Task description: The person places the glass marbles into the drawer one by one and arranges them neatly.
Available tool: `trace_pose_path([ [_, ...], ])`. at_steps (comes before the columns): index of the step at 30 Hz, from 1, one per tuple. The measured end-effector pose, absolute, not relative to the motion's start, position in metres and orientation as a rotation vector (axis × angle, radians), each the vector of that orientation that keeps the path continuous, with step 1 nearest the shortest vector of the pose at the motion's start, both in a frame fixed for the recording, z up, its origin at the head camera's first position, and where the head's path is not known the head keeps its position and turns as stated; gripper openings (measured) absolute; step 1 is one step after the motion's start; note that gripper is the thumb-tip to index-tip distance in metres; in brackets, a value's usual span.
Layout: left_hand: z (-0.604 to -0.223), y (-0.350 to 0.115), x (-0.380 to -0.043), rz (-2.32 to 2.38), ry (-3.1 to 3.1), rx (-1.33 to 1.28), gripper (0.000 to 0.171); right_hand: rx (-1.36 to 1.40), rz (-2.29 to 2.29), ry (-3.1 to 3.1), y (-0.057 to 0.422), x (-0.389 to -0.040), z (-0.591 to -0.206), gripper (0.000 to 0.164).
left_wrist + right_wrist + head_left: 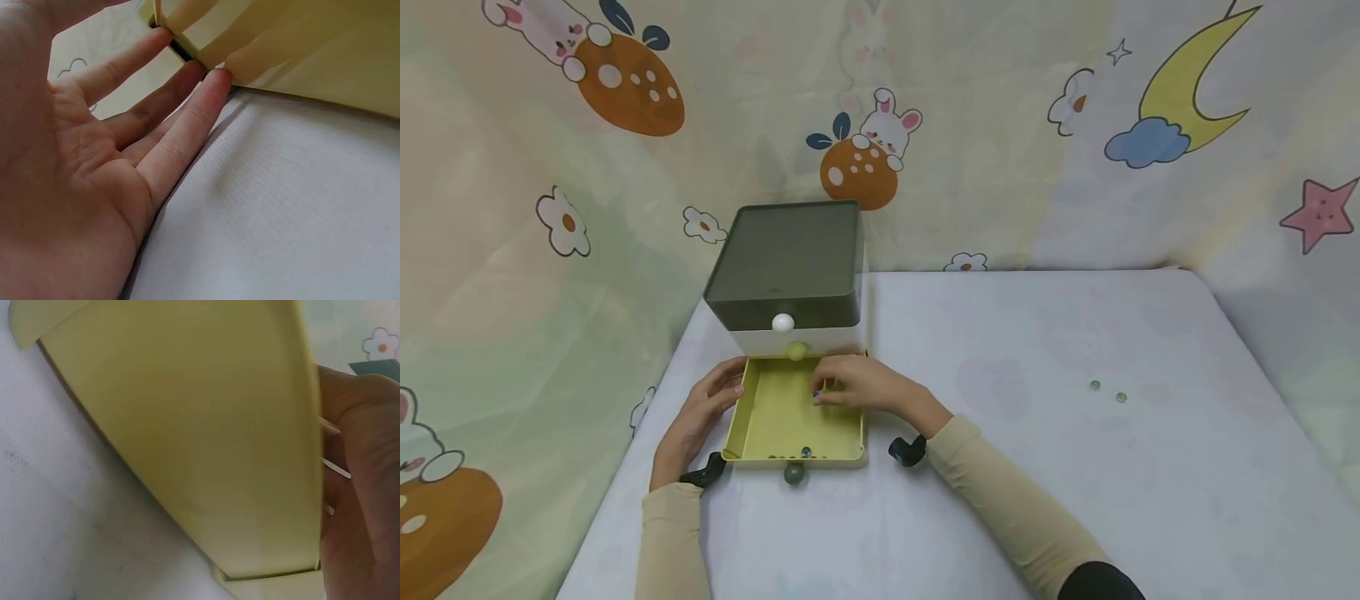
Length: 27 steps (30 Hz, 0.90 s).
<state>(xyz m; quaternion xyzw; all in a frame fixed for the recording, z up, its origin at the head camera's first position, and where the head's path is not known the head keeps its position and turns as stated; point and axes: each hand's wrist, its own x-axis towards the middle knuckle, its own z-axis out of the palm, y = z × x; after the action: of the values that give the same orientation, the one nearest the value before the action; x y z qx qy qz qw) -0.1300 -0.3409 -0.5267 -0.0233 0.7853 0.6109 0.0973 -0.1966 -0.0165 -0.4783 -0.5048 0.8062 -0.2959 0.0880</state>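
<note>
A small drawer cabinet [782, 258] with a dark green top has its lowest yellow-green drawer [775, 417] pulled out. My right hand [865, 385] reaches over the drawer's right side and pinches a small blue marble [816, 394] between thumb and fingers; in the right wrist view the drawer's side wall hides the fingertips. With fingers nearly straight, my left hand [703, 407] touches the drawer's left side near the cabinet. Along the front wall inside the drawer lies another marble [806, 452], among several tiny ones. A dark green round knob [794, 473] is on the drawer front.
Two pale green marbles [1108, 392] lie apart on the white tabletop [1000, 467] at the right. White and yellow-green knobs [783, 322] mark the drawers above. A printed cloth [977, 125] hangs behind the table and down its sides.
</note>
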Motion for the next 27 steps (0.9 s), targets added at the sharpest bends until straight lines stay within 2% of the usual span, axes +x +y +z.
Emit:
trace_pose_path([
  [13, -0.529, -0.339, -0.130, 1.834, 2.323, -0.034, 0.060, -1.546, -0.560, 2.520, -0.031, -0.201, -0.480, 0.015],
  [27, -0.531, -0.344, -0.132, 1.845, 2.312, -0.042, 0.062, -1.447, -0.345, 2.614, -0.044, -0.195, -0.482, 0.011],
])
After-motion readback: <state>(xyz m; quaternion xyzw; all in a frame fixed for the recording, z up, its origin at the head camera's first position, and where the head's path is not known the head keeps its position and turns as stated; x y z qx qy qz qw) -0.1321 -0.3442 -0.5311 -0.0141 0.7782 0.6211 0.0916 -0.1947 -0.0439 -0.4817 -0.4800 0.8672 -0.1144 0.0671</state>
